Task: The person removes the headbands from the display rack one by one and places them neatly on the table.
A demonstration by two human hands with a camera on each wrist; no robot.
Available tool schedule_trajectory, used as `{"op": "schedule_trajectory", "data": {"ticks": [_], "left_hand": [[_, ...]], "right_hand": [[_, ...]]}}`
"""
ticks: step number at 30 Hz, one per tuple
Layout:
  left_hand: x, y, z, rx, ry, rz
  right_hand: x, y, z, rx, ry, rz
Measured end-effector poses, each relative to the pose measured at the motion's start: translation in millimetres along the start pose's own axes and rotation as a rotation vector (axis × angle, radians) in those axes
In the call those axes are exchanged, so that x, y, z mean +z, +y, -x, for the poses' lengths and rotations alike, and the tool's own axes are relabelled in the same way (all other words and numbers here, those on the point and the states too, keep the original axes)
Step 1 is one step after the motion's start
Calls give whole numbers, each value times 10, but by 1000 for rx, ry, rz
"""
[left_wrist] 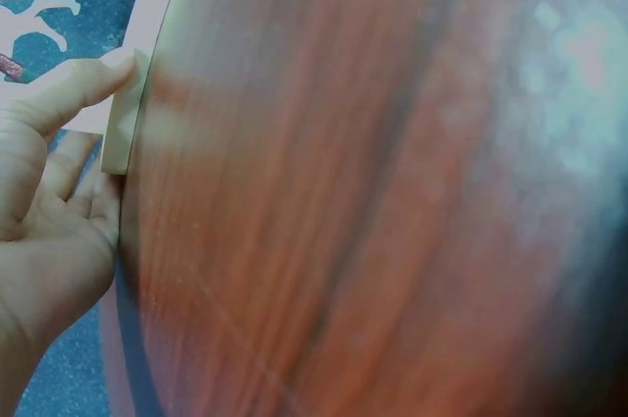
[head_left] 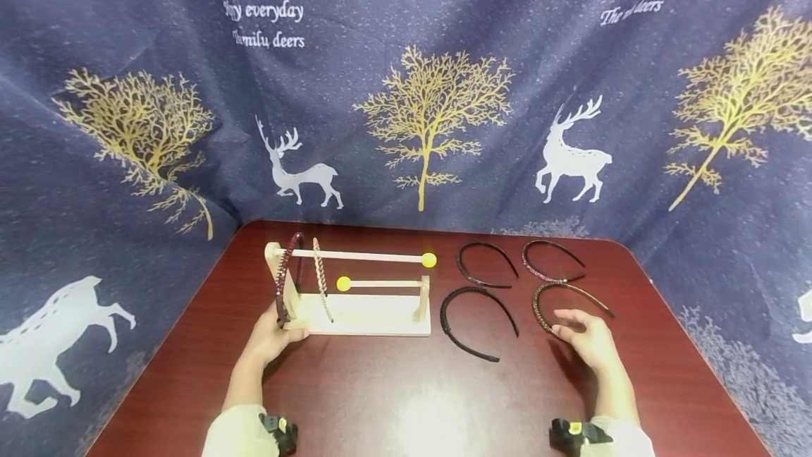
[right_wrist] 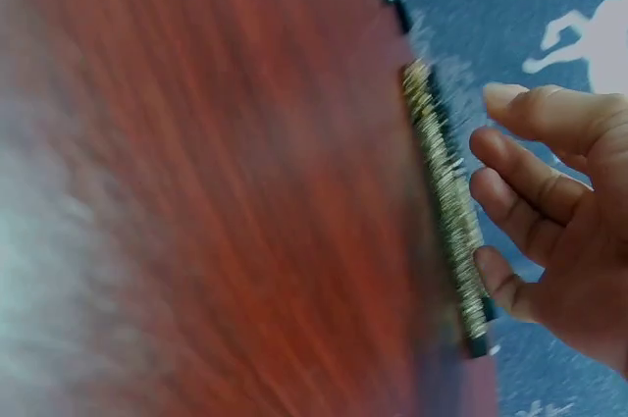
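Gold and ribbed, a headband lies on the tabletop; the right hand is loosely spread beside it, contact unclear. The left hand, partly hidden, pinches a wooden stand at its corner.

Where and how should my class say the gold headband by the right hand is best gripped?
Probably on the textured curve of the gold headband, at its left in the head view. The right hand could come from the near right and pinch across the band: it lies flat, its open side faces right, and its far edge sits close to the pink headband.
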State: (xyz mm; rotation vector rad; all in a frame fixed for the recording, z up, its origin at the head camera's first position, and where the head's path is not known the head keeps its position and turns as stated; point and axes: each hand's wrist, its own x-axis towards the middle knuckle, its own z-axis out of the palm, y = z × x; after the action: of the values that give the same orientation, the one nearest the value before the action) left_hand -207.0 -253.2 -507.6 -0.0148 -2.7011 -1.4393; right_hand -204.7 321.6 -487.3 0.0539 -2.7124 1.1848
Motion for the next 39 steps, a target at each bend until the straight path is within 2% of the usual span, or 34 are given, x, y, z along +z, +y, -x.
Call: {"op": "schedule_trajectory", "data": {"ticks": [2, 8, 15, 22, 27, 34, 39], "left_hand": [[-6, 0, 9, -2, 7, 6], [7, 27, 19, -6, 22, 4], [7, 59, 7, -34, 24, 13], [15, 34, 0, -39, 12, 41], [5, 36, 14, -45, 14, 44], [1, 39, 14, -43, 9, 40], [-2, 34, 12, -37, -5, 71]], "right_hand": [[19, -98, 38, -21, 29, 2], [133, -365, 134, -51, 57, -91], [215, -671, 159, -74, 71, -220], [345, -960, 168, -85, 37, -406], [458, -1150, 182, -151, 5, -475], [548, -1629, 209, -247, -36, -547], [727, -1816, 182, -301, -82, -620]]}}
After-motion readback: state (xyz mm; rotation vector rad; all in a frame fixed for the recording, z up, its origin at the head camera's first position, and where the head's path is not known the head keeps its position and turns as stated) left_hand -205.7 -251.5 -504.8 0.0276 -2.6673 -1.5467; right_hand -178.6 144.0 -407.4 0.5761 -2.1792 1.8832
